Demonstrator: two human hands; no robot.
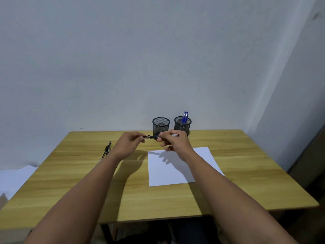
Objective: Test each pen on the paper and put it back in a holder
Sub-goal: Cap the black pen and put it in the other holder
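Both hands are raised above the wooden table [73,182], in front of two black mesh holders. My right hand [173,140] grips a black pen [175,135] held level. My left hand [131,140] pinches the pen's black cap [146,136] at the pen's left end; whether cap and pen touch is unclear. A white sheet of paper [168,171] lies under my right hand, with faint marks near its top edge. The left holder [161,125] looks empty. The right holder [182,125] has two blue pens [184,117] standing in it.
A few black pens [107,150] lie on the table to the left of my left forearm. White sheets or cloth [14,178] lie off the table's left side. Walls close in behind and on the right.
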